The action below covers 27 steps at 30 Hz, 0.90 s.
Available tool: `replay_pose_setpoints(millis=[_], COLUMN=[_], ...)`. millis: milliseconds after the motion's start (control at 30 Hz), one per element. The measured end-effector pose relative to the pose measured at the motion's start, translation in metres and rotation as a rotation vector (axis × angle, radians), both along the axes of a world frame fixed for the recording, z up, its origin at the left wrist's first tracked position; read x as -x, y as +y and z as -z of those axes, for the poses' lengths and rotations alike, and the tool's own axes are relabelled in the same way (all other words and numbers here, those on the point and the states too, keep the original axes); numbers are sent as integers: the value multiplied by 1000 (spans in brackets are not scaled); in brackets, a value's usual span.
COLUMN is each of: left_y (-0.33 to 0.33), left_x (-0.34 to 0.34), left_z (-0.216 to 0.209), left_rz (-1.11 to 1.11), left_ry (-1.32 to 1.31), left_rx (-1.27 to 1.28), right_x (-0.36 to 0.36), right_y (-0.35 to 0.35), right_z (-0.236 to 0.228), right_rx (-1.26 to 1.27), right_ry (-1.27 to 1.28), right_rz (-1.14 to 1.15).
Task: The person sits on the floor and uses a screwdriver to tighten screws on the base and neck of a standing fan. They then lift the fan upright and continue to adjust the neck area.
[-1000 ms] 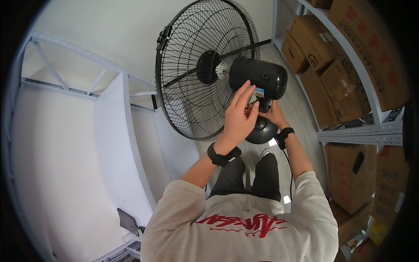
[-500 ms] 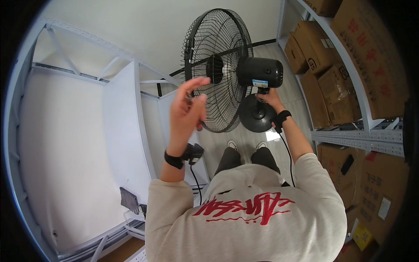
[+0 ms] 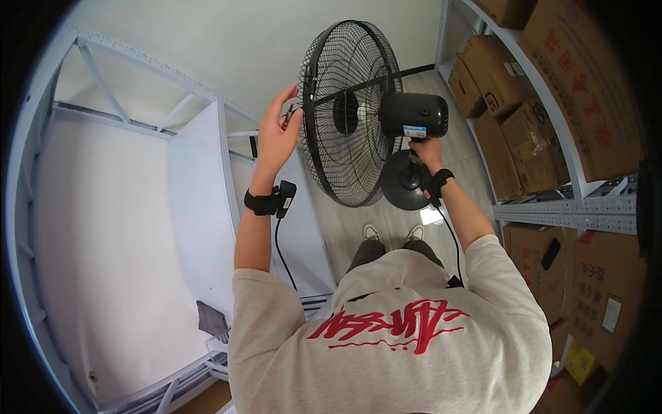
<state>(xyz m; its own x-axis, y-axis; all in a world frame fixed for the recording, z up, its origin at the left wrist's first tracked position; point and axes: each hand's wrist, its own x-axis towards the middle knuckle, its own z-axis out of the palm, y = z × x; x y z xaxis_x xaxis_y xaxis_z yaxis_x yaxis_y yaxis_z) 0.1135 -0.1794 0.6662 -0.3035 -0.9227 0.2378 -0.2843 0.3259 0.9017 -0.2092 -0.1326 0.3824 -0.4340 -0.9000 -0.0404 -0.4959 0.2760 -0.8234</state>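
A black pedestal fan [image 3: 414, 114] stands before me, its round wire grille [image 3: 348, 162] turned to the left and its motor housing at the right. Just under the housing, my right hand [image 3: 429, 153] is wrapped round the fan's neck, above the round black base [image 3: 403, 181]. My left hand [image 3: 278, 134] is raised at the grille's left rim, index finger and thumb bent towards the wires. Between those fingers is a small dark thing, too small to name. Whether the left fingertips touch the grille, I cannot tell. Both wrists wear black straps with cables.
At the left is a pale metal shelf frame [image 3: 219, 148] with white panels. Brown cardboard boxes [image 3: 538, 145] fill the shelves on the right. A dark flat plate [image 3: 212, 321] sits at the lower left. My shoes [image 3: 371, 232] are on the tiled floor below the fan.
My left hand has moved left and forward, from in front of the grille to its left rim. The fan's head has shifted slightly right. My right hand keeps its hold on the neck.
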Motion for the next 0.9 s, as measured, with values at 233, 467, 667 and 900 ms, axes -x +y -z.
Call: replay_pose_setpoints(millis=[233,467,667,900], left_y=[5,7,8,18], left_x=[-29,-52,-56,-70], left_z=[-4,-9,-6,-14], left_rz=[31,49,104,153], left_ry=[-151,-209,-204,-336], left_rx=[301,405,346,334], right_x=[11,11,10,-1], right_y=[7,-10,-39,-80], right_z=[18,5,10,-1], right_rx=[100,-27,40,-24], right_ry=[8,-20,-103,-208], right_rz=[-62,-226,-415,-707])
